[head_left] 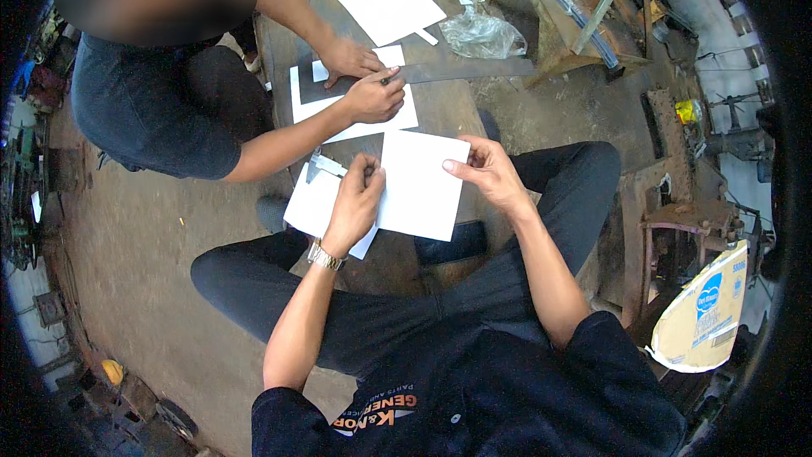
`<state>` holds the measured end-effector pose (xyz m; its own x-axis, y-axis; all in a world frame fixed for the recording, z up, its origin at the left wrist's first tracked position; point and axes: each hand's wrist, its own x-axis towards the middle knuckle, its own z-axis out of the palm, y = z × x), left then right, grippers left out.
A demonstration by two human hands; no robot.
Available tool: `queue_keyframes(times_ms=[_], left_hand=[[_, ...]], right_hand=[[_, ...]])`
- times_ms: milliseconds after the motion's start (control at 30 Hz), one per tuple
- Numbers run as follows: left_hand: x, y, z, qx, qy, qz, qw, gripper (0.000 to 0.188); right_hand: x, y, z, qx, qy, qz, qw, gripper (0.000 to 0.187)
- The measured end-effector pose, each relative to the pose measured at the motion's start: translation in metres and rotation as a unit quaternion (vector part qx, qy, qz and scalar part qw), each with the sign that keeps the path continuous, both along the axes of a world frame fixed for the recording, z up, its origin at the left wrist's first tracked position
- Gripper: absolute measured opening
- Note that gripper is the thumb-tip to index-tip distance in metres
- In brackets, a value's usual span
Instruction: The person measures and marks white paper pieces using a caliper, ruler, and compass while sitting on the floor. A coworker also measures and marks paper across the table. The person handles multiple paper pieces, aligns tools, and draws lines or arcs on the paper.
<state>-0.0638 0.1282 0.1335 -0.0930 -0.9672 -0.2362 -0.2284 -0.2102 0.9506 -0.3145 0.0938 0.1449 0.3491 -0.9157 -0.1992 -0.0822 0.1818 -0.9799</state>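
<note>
Brown, worn-looking worktop is sitting low in the middle of a cluttered wkshop, w/ a dusty brown floor spreading around it & tools and metal pcs crowding the edges. White sheet is lying between the wearer's hands, above the near end of the top: R hand is pinching its upper R edge, thumb on top, fingers mostly behind; L hand is curling nearly closed at the L edge, thumb tip meeting it, but can't tell if it's gripping. Caliper is resting on another white sheet just L of that hand; dark phone-like slab is lying nearer the wearer. Across the top, a co-worker's hand is holding a pen by a long dark L-shaped square, other hand pressing flat-ish nearby. Clear plastic bag is sitting beyond. Re labels: wearer's dark shirt is showing orange & white lettering, upside down; tan cardboard pc at far R is carrying blue print, a blue logo & a barcode-like block.
</note>
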Motion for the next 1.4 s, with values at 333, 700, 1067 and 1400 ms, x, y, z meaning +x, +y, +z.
queue_keyframes(times_ms=[333,700,1067,1400], left_hand=[[-0.005,0.001,0.011,0.038,0.044,-0.034,0.998,0.017],[0.017,-0.008,0.019,0.001,0.027,-0.025,0.999,0.015],[0.016,-0.006,0.013,-0.02,0.016,-0.044,0.999,0.014],[0.024,-0.008,0.006,0.063,0.062,-0.045,0.995,0.014]], right_hand=[[-0.009,0.002,0.011,-0.039,0.022,-0.083,0.996,0.022],[-0.01,0.001,0.01,-0.027,0.097,-0.015,0.995,0.019],[0.019,0.004,0.007,-0.059,0.057,-0.049,0.995,0.016],[-0.003,0.005,-0.003,-0.041,-0.029,-0.138,0.989,0.008]])
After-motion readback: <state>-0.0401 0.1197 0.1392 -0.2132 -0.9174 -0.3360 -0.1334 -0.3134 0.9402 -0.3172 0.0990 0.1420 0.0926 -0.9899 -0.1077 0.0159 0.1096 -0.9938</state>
